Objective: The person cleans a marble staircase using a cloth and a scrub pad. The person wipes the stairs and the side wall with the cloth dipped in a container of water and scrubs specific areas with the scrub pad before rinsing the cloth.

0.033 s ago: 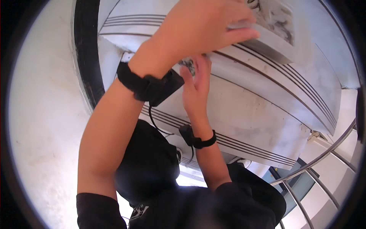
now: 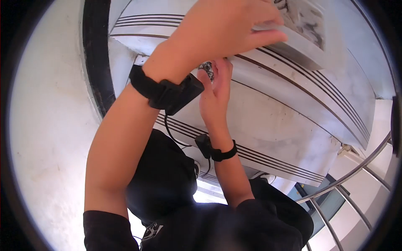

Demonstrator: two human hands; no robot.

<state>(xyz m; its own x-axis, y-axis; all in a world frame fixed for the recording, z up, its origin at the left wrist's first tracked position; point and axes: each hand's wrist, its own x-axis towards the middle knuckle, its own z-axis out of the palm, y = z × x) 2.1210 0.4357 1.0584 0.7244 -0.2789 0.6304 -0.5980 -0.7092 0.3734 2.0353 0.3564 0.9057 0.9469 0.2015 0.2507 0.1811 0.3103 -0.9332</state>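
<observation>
My left hand [image 2: 238, 29] reaches up at the top, its thumb stretched out and apart from its fingers; part of the hand is cut off by the picture's edge. The thumb tip lies at the left side of a pale-framed piece [image 2: 310, 58] with a dark, marbled pattern inside; whether it touches is unclear. Lower, partly behind the left wrist, is my right hand [image 2: 217, 79]. Its thumb and fingers close round a small black-and-white patterned thing [image 2: 207, 67], mostly hidden, whose kind I cannot make out. Black straps with small boxes circle both wrists.
Whitish stone-like steps [image 2: 272, 113] with dark grooved lines cross ahead. A pale wall [image 2: 46, 125] with a black border strip [image 2: 95, 54] stands on the left. Metal railing [image 2: 347, 180] curves at the lower right. Thin black cables hang from the wrist boxes near my knees.
The black-and-white thing at my right hand looks sharper and a little more exposed. My left hand has shifted very slightly rightward.
</observation>
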